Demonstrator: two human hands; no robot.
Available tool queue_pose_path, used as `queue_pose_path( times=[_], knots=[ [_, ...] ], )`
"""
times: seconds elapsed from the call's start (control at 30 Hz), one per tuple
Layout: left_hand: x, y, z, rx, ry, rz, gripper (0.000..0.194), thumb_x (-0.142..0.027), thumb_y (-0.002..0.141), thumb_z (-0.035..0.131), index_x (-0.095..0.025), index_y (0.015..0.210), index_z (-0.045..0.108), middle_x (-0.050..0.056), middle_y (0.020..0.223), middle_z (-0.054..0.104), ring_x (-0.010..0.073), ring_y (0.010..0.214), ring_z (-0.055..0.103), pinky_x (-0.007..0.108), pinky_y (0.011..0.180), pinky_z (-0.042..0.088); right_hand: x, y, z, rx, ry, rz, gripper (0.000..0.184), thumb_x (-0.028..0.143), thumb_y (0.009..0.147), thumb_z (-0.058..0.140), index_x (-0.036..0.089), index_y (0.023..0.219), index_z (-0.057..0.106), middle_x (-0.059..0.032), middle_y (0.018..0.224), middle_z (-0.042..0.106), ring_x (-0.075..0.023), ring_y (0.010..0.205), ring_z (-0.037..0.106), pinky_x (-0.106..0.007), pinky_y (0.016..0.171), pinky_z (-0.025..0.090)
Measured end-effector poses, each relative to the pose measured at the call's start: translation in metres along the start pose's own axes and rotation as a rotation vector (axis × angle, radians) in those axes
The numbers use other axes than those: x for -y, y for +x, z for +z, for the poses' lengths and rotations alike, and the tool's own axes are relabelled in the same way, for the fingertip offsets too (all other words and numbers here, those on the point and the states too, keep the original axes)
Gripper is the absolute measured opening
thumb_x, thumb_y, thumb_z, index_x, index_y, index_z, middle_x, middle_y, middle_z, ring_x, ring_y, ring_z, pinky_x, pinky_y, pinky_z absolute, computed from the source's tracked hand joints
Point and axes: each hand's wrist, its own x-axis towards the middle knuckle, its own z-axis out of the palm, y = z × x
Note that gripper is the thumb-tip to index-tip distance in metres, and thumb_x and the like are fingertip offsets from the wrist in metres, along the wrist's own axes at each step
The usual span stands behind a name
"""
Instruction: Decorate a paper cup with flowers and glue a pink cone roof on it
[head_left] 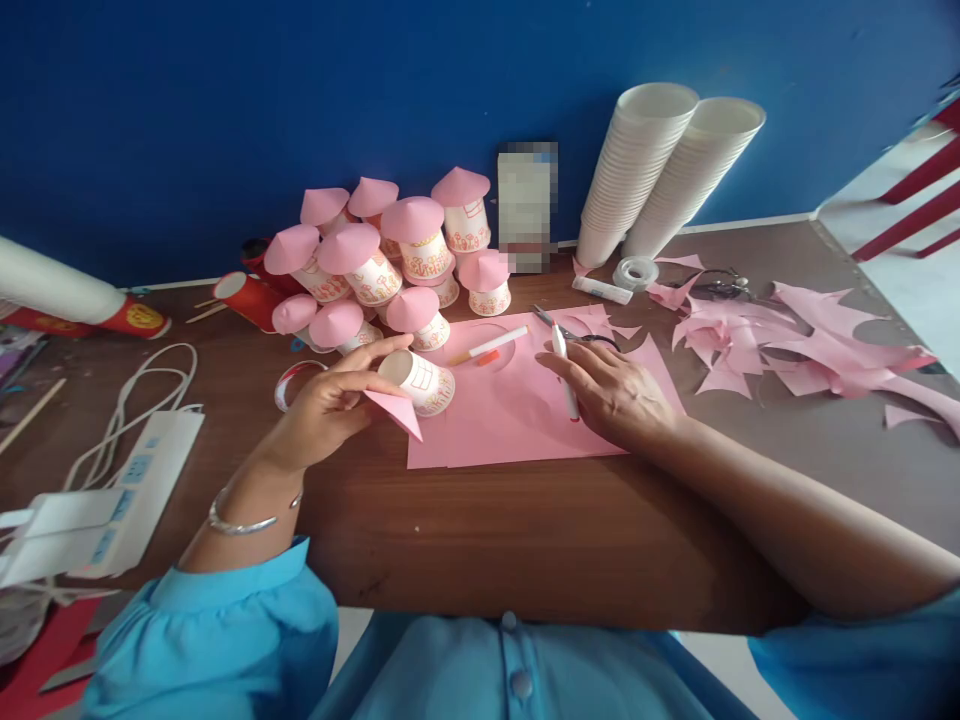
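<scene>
Pink sheets (510, 430) lie partly hidden beneath the right hand (619, 392). A patterned cup (426, 384) tilts by the fingertips of the left hand (326, 400), which pinch a pink cone (399, 412), its rear unseen. Right fingers curl round a marker (559, 343), hiding its middle.

Passage lies along the near tabletop (525, 540), while cone-topped cups (367, 272) beyond the left hand (330, 395) block the back.
</scene>
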Motion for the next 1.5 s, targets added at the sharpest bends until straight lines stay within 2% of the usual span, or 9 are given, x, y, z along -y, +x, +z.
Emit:
queue_pose_path(
  times=[0.2,0.47,0.57,0.63,0.73,0.8,1.07,1.23,1.5],
  knots=[
    [0.002,-0.005,0.004,-0.029,-0.284,0.016,0.014,-0.038,0.089,0.074,-0.030,0.096,0.084,0.007,0.152,0.059,0.0339,0.140,0.056,0.056,0.120,0.045,0.001,0.007,-0.001,0.014,0.009,-0.016,0.049,0.002,0.092,0.046,0.014,0.139,0.049,-0.0115,0.105,0.069,-0.0253,0.093,0.062,-0.036,0.075,0.048],
    [-0.001,-0.026,0.010,-0.326,-0.488,-0.017,0.021,-0.049,0.084,0.075,-0.032,0.093,0.083,0.005,0.120,0.070,0.0290,0.115,0.064,0.049,0.098,0.062,0.007,0.015,-0.001,-0.034,-0.041,-0.057,0.041,0.001,0.094,0.043,0.015,0.132,0.051,-0.0056,0.090,0.067,-0.0208,0.082,0.059,-0.032,0.068,0.043],
    [-0.005,-0.041,0.015,-0.225,-0.542,-0.038,0.023,-0.049,0.087,0.071,-0.029,0.088,0.081,0.008,0.114,0.068,0.0257,0.095,0.069,0.048,0.084,0.064,0.009,0.018,-0.002,-0.061,-0.041,-0.060,0.039,0.002,0.095,0.044,0.015,0.131,0.052,-0.0052,0.088,0.066,-0.0207,0.080,0.059,-0.032,0.067,0.043],
    [-0.008,-0.049,0.020,-0.008,-0.542,-0.067,0.025,-0.045,0.093,0.064,-0.029,0.087,0.082,0.011,0.110,0.068,0.0264,0.093,0.071,0.050,0.084,0.064,0.011,0.021,-0.002,-0.065,-0.025,-0.052,0.040,0.002,0.095,0.045,0.016,0.133,0.052,-0.0055,0.089,0.066,-0.0212,0.084,0.060,-0.032,0.068,0.043],
    [-0.011,-0.053,0.029,0.245,-0.486,-0.055,0.020,-0.043,0.093,0.067,-0.033,0.095,0.083,0.013,0.116,0.070,0.0309,0.110,0.070,0.052,0.097,0.060,0.012,0.022,0.000,-0.051,-0.006,-0.043,0.037,0.005,0.095,0.048,0.017,0.130,0.053,-0.0056,0.091,0.067,-0.0214,0.086,0.062,-0.032,0.068,0.043],
    [-0.009,-0.051,0.034,0.269,-0.440,-0.050,0.015,-0.039,0.090,0.072,-0.034,0.099,0.083,0.012,0.128,0.068,0.0330,0.123,0.066,0.053,0.108,0.054,0.013,0.022,0.002,-0.045,-0.006,-0.039,0.032,0.007,0.095,0.050,0.017,0.124,0.057,-0.0052,0.089,0.068,-0.0209,0.083,0.061,-0.032,0.066,0.042],
    [-0.002,-0.042,0.033,0.065,-0.336,-0.058,0.024,-0.046,0.090,0.070,-0.026,0.095,0.083,0.014,0.120,0.072,0.0301,0.112,0.069,0.045,0.097,0.059,0.010,0.042,0.018,-0.067,0.050,-0.067,0.031,0.001,0.095,0.042,0.018,0.109,0.063,-0.0032,0.082,0.064,-0.0175,0.079,0.057,-0.029,0.059,0.033],
    [0.010,-0.046,0.021,-0.206,-0.124,-0.327,0.025,-0.045,0.090,0.070,-0.023,0.093,0.079,0.006,0.089,0.077,0.0218,0.083,0.070,0.034,0.079,0.057,0.016,0.070,0.036,0.001,0.035,-0.166,0.032,0.001,0.097,0.042,0.018,0.113,0.064,-0.0030,0.083,0.065,-0.0181,0.083,0.055,-0.030,0.061,0.032],
    [0.027,-0.049,0.011,-0.154,0.323,-0.427,0.036,-0.051,0.085,0.067,-0.019,0.100,0.075,0.007,0.096,0.079,0.0227,0.080,0.070,0.034,0.074,0.056,0.016,0.074,0.035,0.027,0.029,-0.161,0.026,0.004,0.094,0.045,0.018,0.102,0.065,-0.0044,0.079,0.062,-0.0198,0.078,0.049,-0.033,0.067,0.034]
  ],
)
